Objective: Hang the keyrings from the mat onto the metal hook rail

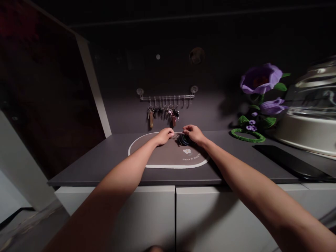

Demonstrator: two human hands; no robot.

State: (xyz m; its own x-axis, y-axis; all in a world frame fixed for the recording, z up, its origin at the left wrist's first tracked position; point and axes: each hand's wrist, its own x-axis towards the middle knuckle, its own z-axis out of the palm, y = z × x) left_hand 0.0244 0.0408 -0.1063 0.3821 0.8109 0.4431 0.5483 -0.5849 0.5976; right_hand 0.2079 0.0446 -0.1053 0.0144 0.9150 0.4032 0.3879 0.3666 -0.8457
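My left hand (165,135) is closed, its fingertips pinched at the edge of a small shiny clear or metal piece (175,136) over the mat. A bunch of keys (184,140) with a dark round fob lies between my hands, close to the right one. My right hand (193,133) has its fingers curled together above and beside that bunch; what they hold, if anything, is too small to tell. Under both hands spreads an oval brown mat (157,159) with a white rim, a small bear print and lettering.
A clear hook rail (168,97) on the dark wall carries several key bunches (170,112). To the right stand purple artificial flowers (261,78) with a green ring base (248,135), a black flat tray-like object (288,161) and a large cream appliance (312,129). White cabinet doors (157,213) sit below the grey countertop (99,161).
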